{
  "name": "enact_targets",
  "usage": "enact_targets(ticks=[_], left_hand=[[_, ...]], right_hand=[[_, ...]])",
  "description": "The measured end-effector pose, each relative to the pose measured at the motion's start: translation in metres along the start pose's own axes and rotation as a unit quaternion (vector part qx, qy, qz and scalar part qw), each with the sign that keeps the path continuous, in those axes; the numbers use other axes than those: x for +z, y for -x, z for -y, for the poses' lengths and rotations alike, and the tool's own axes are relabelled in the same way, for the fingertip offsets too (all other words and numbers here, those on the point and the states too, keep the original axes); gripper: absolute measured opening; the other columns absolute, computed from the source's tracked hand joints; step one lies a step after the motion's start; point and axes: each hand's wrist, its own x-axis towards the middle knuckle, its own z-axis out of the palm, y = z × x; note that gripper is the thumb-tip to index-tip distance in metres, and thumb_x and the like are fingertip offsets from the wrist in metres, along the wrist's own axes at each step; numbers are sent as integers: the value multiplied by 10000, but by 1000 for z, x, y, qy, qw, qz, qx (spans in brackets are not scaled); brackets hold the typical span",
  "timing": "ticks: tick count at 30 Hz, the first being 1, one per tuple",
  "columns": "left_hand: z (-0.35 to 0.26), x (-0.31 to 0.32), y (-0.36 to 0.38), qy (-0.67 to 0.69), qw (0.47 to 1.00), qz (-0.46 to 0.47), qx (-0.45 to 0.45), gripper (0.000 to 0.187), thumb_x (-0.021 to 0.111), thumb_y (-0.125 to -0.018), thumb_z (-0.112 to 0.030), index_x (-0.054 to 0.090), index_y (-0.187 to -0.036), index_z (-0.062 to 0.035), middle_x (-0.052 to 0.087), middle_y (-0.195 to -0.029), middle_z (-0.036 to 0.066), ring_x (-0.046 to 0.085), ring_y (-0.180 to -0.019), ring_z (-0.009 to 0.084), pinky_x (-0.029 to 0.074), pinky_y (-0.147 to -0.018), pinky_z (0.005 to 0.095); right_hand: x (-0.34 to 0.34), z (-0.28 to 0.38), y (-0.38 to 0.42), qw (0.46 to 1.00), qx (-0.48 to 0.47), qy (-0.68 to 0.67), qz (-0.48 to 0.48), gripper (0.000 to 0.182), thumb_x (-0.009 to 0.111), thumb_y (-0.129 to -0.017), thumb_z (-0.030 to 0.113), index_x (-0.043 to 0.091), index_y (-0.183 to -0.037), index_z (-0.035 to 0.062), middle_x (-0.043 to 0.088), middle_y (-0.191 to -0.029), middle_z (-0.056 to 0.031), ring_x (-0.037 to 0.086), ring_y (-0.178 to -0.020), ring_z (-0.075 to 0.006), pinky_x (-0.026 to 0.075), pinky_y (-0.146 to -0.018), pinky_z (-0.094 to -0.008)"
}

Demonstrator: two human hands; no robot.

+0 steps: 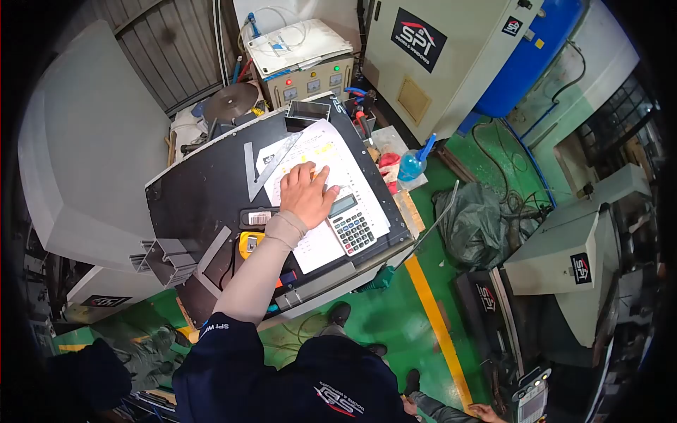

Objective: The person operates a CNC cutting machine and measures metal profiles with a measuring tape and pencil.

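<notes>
My left hand (307, 196) lies palm down with fingers spread on printed paper sheets (361, 186). Its thumb is at the top left corner of a white calculator (352, 231), which rests on the sheets. Yellow highlighting marks the upper sheet, and a little yellow-orange shows between my fingers. Just beyond the fingertips, a metal set square (272, 166) overlaps the paper edge. Left of my wrist are a dark case with a barcode label (258, 217) and a yellow tape measure (249, 244), partly hidden by my forearm. My right hand is outside the view.
The black worktop (197, 183) carries an aluminium profile (166, 262) and a metal square (213, 262). A blue squeeze bottle (412, 166) stands beyond its right edge. A power box (310, 83) stands behind. Another person's hand (486, 413) shows at bottom right.
</notes>
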Motion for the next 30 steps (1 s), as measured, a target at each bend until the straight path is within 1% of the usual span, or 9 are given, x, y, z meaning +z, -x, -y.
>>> enact_targets(ticks=[5,7,9,11,13,14,17,23,30], left_hand=[[0,0,0,-1,1000,1,-3,497,566,-891,-417,599,-1262,-88,484,-1276,149,376,-1240,312,262,-1029,465],[-1,1,0,-2,1000,-2,-1,496,568,-889,-418,601,-1257,-88,487,-1270,147,380,-1235,311,267,-1023,466],[0,1,-1,-4,1000,-6,2,494,571,-886,-418,604,-1251,-87,491,-1261,146,386,-1226,309,274,-1014,468],[-2,-2,-2,-3,1000,-1,-2,492,572,-885,-418,606,-1246,-86,495,-1252,145,391,-1216,309,280,-1005,469],[-3,-3,-2,-4,1000,2,-3,492,573,-883,-419,606,-1244,-86,497,-1248,145,395,-1208,309,285,-999,469],[-3,-3,-3,-6,1000,2,-2,492,574,-883,-420,605,-1243,-86,497,-1247,146,397,-1205,309,286,-996,469],[-4,-4,-3,-9,1000,3,-3,495,575,-881,-421,603,-1245,-86,497,-1246,148,397,-1205,312,288,-995,470],[-5,-3,-3,-9,1000,-1,-4,496,581,-876,-424,603,-1238,-85,500,-1244,152,398,-1212,320,291,-999,472],[-7,-3,-4,-6,1000,7,-13,499,581,-872,-430,601,-1238,-91,497,-1261,158,396,-1230,330,302,-1003,481]], right_hand=[[-38,33,-2,984,-35,21,172,357,558,-979,195,553,-1234,-55,594,-1239,-172,571,-1139,-273,474,-949,-438],[-47,39,-20,978,-31,44,201,371,554,-983,193,548,-1254,-60,593,-1262,-181,572,-1164,-281,475,-965,-446],[-56,56,-49,973,0,76,219,342,557,-981,169,563,-1235,-60,613,-1220,-191,593,-1135,-294,481,-969,-433],[-54,74,-91,972,-17,97,214,331,579,-970,178,587,-1201,-59,631,-1199,-170,629,-1070,-269,491,-955,-398],[-55,101,-141,971,-13,155,179,281,557,-978,147,611,-1173,-47,640,-1182,-161,643,-1043,-222,496,-946,-367],[-54,111,-167,979,-28,122,159,337,628,-930,162,597,-1201,-37,657,-1134,-130,653,-964,-174,507,-900,-330],[-17,89,-197,996,-27,80,38,317,636,-923,163,608,-1178,-23,659,-1102,-118,649,-937,-171,504,-870,-329],[99,-59,-143,991,33,57,-116,278,651,-908,166,629,-1134,4,662,-1037,-95,641,-882,-165,499,-809,-327],[124,-78,-140,979,16,42,-201,233,669,-891,169,654,-1081,36,665,-961,-69,631,-818,-158,492,-738,-324]])
